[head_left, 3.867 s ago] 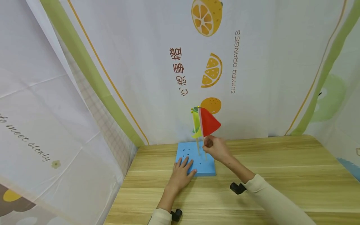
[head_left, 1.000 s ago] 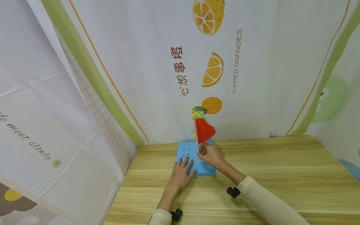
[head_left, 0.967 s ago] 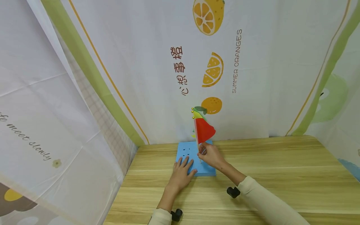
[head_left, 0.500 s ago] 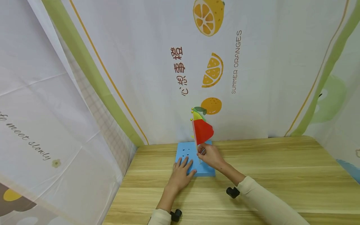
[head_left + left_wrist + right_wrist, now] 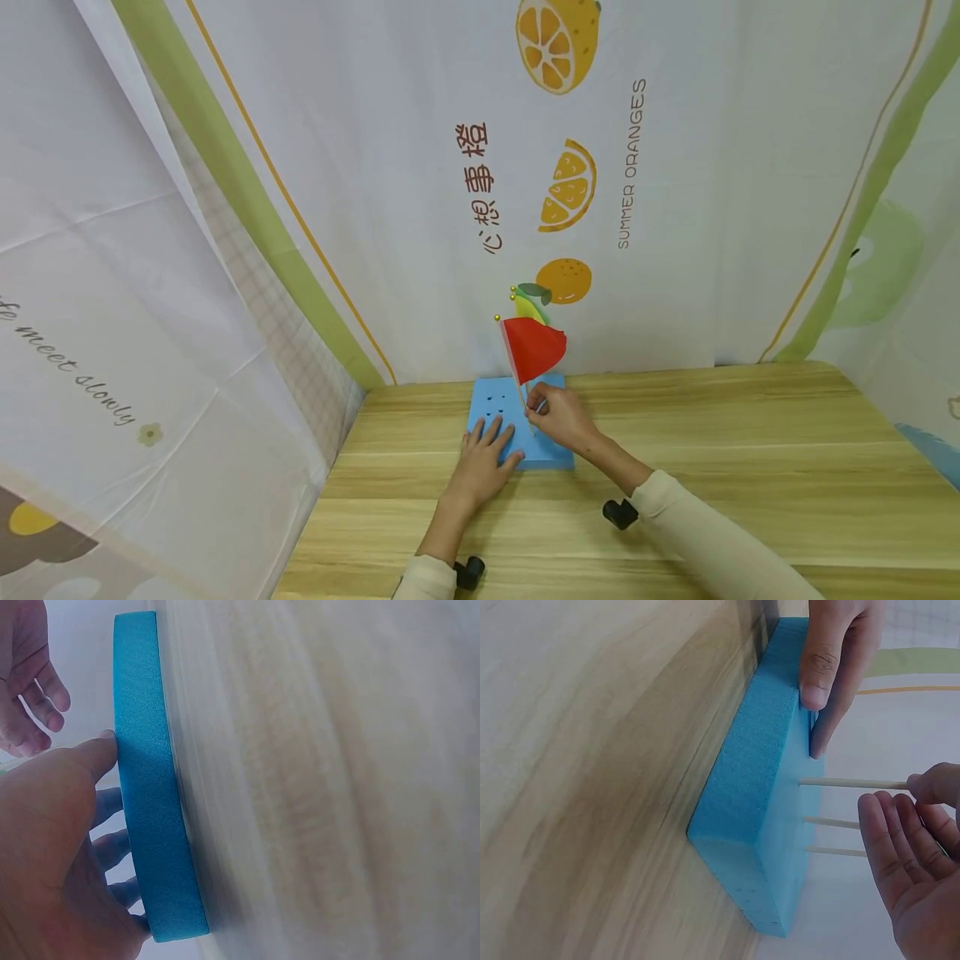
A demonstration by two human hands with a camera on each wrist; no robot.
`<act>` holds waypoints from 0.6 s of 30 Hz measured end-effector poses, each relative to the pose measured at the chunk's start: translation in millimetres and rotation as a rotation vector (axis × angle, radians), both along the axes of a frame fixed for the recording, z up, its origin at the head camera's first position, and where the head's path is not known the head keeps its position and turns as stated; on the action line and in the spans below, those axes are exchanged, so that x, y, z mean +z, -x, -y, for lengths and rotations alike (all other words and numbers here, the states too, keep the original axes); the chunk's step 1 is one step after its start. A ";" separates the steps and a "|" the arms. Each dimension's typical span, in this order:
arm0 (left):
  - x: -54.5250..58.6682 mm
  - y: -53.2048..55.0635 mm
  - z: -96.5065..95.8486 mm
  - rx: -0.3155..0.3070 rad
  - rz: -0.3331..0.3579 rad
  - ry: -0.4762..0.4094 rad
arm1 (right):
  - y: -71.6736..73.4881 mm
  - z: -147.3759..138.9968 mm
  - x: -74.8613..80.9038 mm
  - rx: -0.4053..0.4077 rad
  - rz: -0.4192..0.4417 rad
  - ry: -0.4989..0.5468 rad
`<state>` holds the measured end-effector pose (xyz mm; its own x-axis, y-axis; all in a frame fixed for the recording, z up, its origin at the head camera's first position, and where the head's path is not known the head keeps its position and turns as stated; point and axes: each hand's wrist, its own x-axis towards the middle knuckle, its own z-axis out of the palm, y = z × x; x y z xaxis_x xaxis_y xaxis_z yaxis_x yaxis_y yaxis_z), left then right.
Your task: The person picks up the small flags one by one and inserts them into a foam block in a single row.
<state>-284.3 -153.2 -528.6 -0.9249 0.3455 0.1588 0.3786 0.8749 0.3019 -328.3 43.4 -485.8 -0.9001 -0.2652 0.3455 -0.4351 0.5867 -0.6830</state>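
Note:
My left hand [image 5: 480,467] lies with spread fingers on the left front part of a blue foam block [image 5: 551,457]. With thumb and fingertips, my right hand [image 5: 564,418] pinches the wooden stick of a red flag [image 5: 536,350], which leans left. In the right wrist view the stick [image 5: 851,783] meets the block's top face. Two more sticks stand in the block behind it, partly covered by my right hand. A yellow flag [image 5: 528,309] with a green edge shows above the red one, which hides most of it. Gold beads [image 5: 513,292] tip the poles.
Several small holes [image 5: 495,406] dot the block's left part. The block lies on a wood-grain table [image 5: 690,467] close to a printed cloth backdrop [image 5: 675,317]. Black camera mounts [image 5: 620,513] sit at both wrists.
The red flag and my right hand have come nearer and left from a spot farther back on the block. Over the last second the flag's top has tilted left. My left hand has stayed put.

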 end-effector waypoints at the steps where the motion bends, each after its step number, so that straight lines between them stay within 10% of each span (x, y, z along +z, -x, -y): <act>1: -0.1 0.1 0.0 -0.001 -0.002 -0.001 | -0.1 -0.3 0.2 0.001 0.001 0.006; 18: 4.5 -0.7 -1.2 0.008 -0.018 0.068 | -1.4 -28.1 -6.1 -0.033 0.045 0.032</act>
<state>-283.6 -152.0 -524.1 -0.9247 0.3489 0.1520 0.3767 0.8960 0.2349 -326.9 71.4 -492.0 -0.9229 -0.2249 0.3124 -0.3845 0.5773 -0.7203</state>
